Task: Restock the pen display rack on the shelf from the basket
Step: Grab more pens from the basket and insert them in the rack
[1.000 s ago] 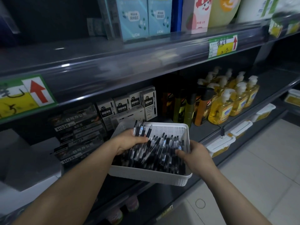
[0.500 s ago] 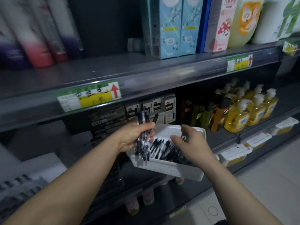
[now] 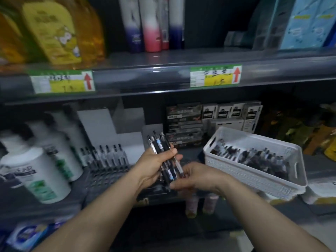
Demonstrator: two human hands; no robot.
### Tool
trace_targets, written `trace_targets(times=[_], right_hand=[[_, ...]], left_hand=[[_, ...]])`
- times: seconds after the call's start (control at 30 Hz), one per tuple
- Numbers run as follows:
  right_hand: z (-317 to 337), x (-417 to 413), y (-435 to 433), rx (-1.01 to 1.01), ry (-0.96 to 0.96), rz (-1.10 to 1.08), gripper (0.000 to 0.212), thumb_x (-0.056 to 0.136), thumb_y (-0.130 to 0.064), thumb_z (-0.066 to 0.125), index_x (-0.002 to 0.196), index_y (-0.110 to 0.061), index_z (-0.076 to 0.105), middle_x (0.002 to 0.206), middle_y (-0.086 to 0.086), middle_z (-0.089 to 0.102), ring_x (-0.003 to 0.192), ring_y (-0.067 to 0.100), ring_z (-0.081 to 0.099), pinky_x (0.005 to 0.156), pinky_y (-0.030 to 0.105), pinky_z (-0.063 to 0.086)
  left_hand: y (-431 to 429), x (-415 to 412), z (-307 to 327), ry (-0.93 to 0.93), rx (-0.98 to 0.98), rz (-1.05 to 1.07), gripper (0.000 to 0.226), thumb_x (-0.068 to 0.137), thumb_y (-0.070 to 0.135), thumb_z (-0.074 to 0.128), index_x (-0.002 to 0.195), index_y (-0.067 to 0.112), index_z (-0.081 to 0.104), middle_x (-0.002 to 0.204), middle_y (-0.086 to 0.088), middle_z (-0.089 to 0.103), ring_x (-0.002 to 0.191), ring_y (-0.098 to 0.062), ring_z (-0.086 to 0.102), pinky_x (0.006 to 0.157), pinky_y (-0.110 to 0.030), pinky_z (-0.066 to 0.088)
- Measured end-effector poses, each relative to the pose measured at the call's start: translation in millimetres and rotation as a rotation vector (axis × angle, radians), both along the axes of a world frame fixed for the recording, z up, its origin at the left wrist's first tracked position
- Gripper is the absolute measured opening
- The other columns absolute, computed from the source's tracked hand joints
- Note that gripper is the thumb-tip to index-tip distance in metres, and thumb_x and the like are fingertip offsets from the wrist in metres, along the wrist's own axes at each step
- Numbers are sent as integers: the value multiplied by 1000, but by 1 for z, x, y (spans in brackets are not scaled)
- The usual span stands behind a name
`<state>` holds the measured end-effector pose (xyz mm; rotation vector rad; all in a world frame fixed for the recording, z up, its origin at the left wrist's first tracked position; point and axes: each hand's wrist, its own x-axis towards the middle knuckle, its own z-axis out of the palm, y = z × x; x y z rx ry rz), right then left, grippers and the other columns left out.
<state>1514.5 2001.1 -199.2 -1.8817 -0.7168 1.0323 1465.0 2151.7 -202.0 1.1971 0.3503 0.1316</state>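
"Aiming where with that bundle of pens point(image 3: 160, 144)?"

"Left. The pen display rack point(image 3: 105, 170) sits on the shelf point(image 3: 190, 153) just left of the left hand point(image 3: 151, 166), the nearer 1. The basket point(image 3: 245, 175) lies to the right."

"And the grips?"

"The left hand wraps the bundle mid-barrel, long axis near upright, clicker ends up. The right hand point(image 3: 198, 177) pinches the lower ends, I judge to draw 1 out."

"The rack's look?"

"Dark tiers, with 1 row of clear-barrelled pens standing upright at the back. Blur hides the front slots."
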Motion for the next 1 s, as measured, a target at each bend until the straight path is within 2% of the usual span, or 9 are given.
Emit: trace_targets(times=[0.07, 0.13, 0.3, 0.43, 0.57, 0.63, 0.73, 0.83, 1.0], right_hand=[[-2, -3, 12, 17, 81, 37, 13, 86, -13, 69, 96, -6, 64, 80, 7, 67, 64, 13, 67, 66, 24, 57], [-5, -6, 22, 57, 155, 46, 5, 88, -6, 65, 93, -5, 62, 78, 9, 65, 64, 14, 67, 67, 25, 58], [-14, -6, 43, 148, 186, -2, 6, 87, 4, 62, 86, -2, 63, 77, 11, 66, 63, 15, 65, 64, 23, 58], [-14, 0, 49, 142, 161, 7, 2, 86, 1, 64, 86, 0, 65, 83, 19, 66, 61, 14, 65, 60, 22, 56], [3, 15, 43, 40, 45, 16, 27, 78, -12, 75, 96, 7, 66, 78, 11, 68, 62, 11, 64, 59, 20, 52], [11, 22, 40, 81, -4, -36, 37, 75, -26, 75, 102, -1, 68, 78, 2, 71, 62, 7, 60, 56, 19, 48], [6, 28, 44, 231, -26, -257, 26, 83, -27, 69, 99, -6, 68, 70, 4, 66, 55, 10, 50, 54, 23, 43], [-2, 28, 50, 305, 5, -379, 20, 85, -23, 69, 94, -5, 67, 58, 3, 53, 48, 12, 42, 52, 25, 40], [-5, 32, 48, 429, 20, -497, 14, 89, -13, 65, 92, 1, 66, 54, 4, 51, 44, 14, 41, 52, 27, 38]], left_hand=[[10, -6, -2, -7, -15, 32, 17, 85, 1, 66, 100, 8, 61, 79, -7, 75, 84, -22, 74, 63, -36, 59], [18, -9, -4, -17, -26, 65, 15, 86, 2, 66, 98, 8, 62, 79, -7, 74, 80, -21, 74, 63, -36, 59], [33, -11, -8, -44, -46, 80, 12, 86, 3, 66, 97, 7, 64, 85, -7, 76, 83, -21, 73, 70, -39, 60], [39, -11, -11, -35, -38, 56, 7, 87, 4, 65, 93, 5, 66, 85, -7, 76, 84, -21, 73, 77, -43, 60], [51, -12, -9, -16, 51, 1, 11, 88, 10, 66, 98, 5, 67, 90, -8, 76, 83, -17, 73, 68, -33, 59], [53, -14, -11, 8, 152, -59, 12, 87, 13, 67, 98, 7, 68, 90, -3, 76, 83, -10, 72, 64, -20, 55], [47, -17, -17, 11, 241, -162, 9, 88, 9, 65, 95, 6, 69, 84, -4, 76, 78, -9, 72, 61, -11, 51], [39, -17, -23, -2, 227, -231, 14, 87, 7, 65, 100, 3, 68, 87, -8, 75, 78, -17, 72, 67, -21, 54], [34, -15, -27, 51, 146, -200, 17, 91, 11, 62, 104, 1, 66, 92, -15, 75, 80, -23, 72, 66, -29, 58]])
